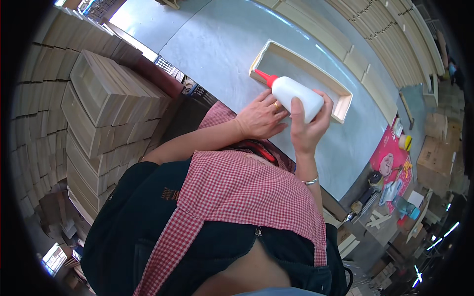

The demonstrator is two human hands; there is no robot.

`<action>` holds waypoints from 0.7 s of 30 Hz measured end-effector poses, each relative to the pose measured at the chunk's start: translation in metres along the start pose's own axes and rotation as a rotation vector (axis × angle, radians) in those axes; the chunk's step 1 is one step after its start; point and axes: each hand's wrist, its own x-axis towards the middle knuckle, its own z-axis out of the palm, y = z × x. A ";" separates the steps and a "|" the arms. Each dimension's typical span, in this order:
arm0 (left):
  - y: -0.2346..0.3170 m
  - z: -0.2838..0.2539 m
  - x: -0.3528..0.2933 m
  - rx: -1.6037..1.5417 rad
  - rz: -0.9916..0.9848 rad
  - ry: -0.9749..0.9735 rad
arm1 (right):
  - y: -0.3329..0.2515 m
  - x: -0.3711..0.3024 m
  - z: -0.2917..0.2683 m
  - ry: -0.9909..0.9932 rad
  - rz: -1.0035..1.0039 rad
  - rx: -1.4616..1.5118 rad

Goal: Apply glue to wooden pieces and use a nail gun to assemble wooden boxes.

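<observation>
A white squeeze bottle with a red pointed nozzle point(298, 97) is gripped in my right hand point(310, 123), thumb on the near side and fingers around its base. The bottle lies tilted, its nozzle aimed at the left end of a rectangular pale wooden frame point(296, 58) on the grey tabletop point(212, 54). The nozzle tip is at or just above that end; contact is hard to tell. Beside the frame, my left hand point(264, 116) rests near the table's edge, under the bottle. Its fingers are partly hidden by the bottle, the thumb apart from them.
Tall stacks of wooden frames point(101, 93) stand at the left. Long rows of wooden pieces point(385, 29) line the far right side of the table. A pink cloth point(387, 150) with tape and small items lies to the right, near a blue bottle point(407, 208) and cardboard boxes point(437, 153).
</observation>
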 end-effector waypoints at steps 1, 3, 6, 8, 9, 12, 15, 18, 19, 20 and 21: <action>0.000 0.001 -0.001 -0.005 -0.002 -0.010 | 0.000 0.001 0.002 -0.018 -0.034 -0.017; -0.001 -0.003 0.000 0.003 0.002 0.012 | -0.002 0.001 0.002 -0.019 -0.030 -0.034; 0.000 -0.007 0.004 0.023 0.027 0.074 | -0.006 0.000 -0.008 -0.008 -0.014 -0.086; 0.000 -0.008 0.005 0.018 0.021 0.068 | -0.007 -0.002 -0.019 0.012 -0.012 -0.124; 0.000 -0.008 0.005 0.018 0.013 0.065 | -0.008 -0.003 -0.026 0.030 -0.012 -0.159; 0.001 -0.008 0.005 0.009 0.004 0.056 | -0.008 -0.009 -0.047 0.072 -0.009 -0.236; 0.001 -0.006 0.005 0.019 -0.015 0.045 | -0.009 -0.015 -0.067 0.143 0.015 -0.283; 0.002 -0.007 0.006 0.014 -0.017 0.036 | -0.004 -0.020 -0.091 0.199 0.017 -0.344; 0.003 -0.009 0.007 0.012 -0.022 0.032 | -0.001 -0.022 -0.099 0.221 0.009 -0.382; 0.004 -0.010 0.008 0.010 -0.028 0.027 | 0.002 -0.024 -0.108 0.243 0.002 -0.420; 0.004 -0.011 0.008 0.008 -0.033 0.022 | 0.003 -0.027 -0.115 0.265 -0.005 -0.459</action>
